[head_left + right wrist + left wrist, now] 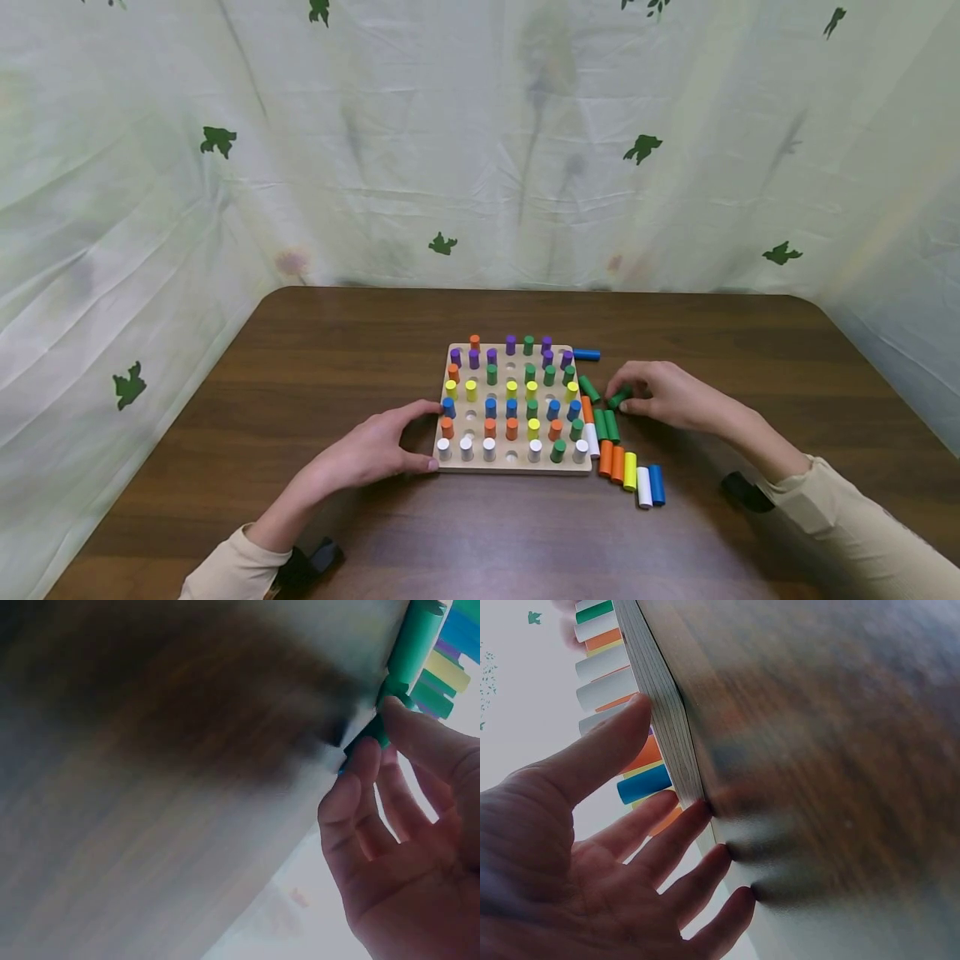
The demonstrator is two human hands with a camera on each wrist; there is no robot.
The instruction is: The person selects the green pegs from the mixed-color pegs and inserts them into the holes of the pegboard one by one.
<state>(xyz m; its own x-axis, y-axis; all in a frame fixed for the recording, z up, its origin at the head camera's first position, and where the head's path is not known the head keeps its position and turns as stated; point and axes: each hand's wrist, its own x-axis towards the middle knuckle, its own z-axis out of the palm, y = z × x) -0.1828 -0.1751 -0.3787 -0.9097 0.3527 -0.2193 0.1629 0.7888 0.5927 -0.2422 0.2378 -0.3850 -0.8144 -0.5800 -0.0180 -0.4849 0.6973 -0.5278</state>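
A wooden pegboard (495,468) lies on the table, holding rows of white, orange, blue, yellow, green and purple pegs. At its left edge rests my left hand (378,446), thumb near the front corner and fingers spread; in the left wrist view the fingertips (718,853) reach the board's side (679,735) and the table. To the right of the board, my right hand (663,396) pinches a green peg (619,397) between thumb and fingers. The right wrist view shows this peg (367,741) close to another green peg (416,645).
Loose pegs lie along the board's right side: green pegs (606,426), orange pegs (611,461), a yellow peg (630,472), a white peg (644,487) and a blue peg (657,485). Another blue peg (587,354) lies by the far right corner. A pale curtain (480,150) hangs behind the table (337,333).
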